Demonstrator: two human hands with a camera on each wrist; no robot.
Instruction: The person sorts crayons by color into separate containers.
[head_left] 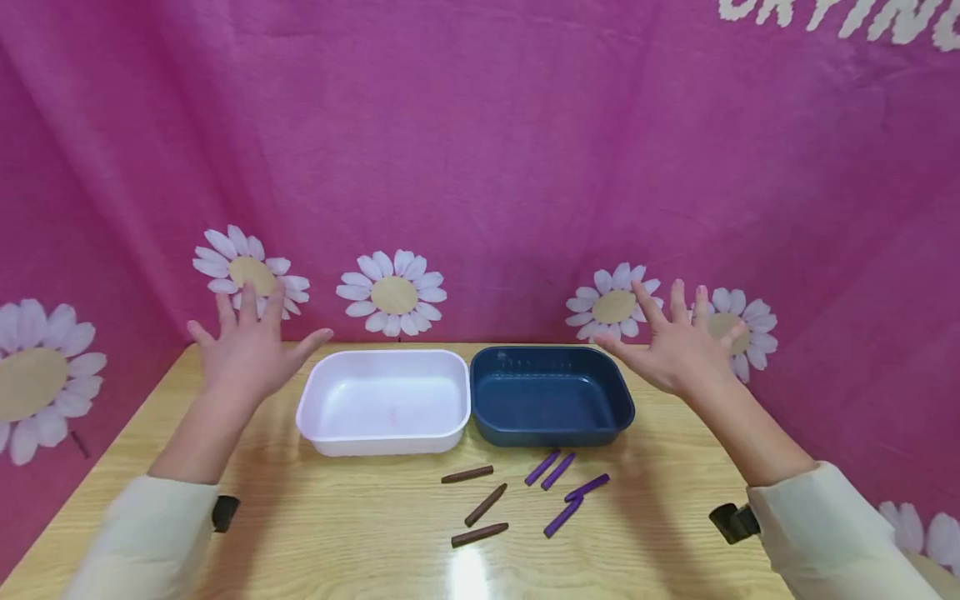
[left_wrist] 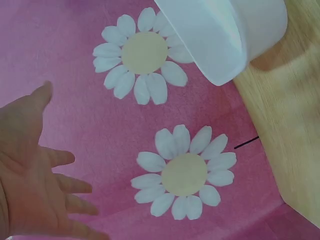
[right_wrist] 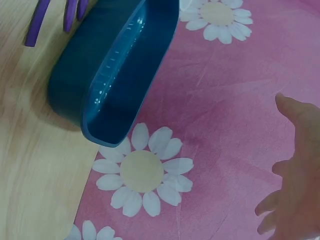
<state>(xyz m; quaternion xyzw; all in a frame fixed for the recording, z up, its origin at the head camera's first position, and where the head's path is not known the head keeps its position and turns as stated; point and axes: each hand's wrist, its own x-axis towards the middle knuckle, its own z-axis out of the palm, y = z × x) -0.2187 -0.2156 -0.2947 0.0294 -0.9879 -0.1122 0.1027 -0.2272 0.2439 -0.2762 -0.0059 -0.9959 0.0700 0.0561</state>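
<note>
My left hand (head_left: 247, 354) is raised with its fingers spread, beside the white bin (head_left: 390, 442), and holds nothing. On the other side my right hand (head_left: 678, 354) hangs in the air with spread fingers, near the dark blue bin (head_left: 551, 437); it too holds nothing. The two bins stand side by side, and their insides show no contents. In front of them lie three brown crayons (head_left: 486, 505) and several purple crayons (head_left: 558, 472). Two of the purple ones touch end to end. The right wrist view shows purple crayons (right_wrist: 37, 22) beside the blue bin.
A light wooden table (head_left: 337, 533) bears everything. Behind it hangs a pink cloth (head_left: 465, 167) with white daisies, which also runs along the left and right sides. Dark straps with small black mounts (head_left: 735, 523) sit at the wrists by the pale sleeves.
</note>
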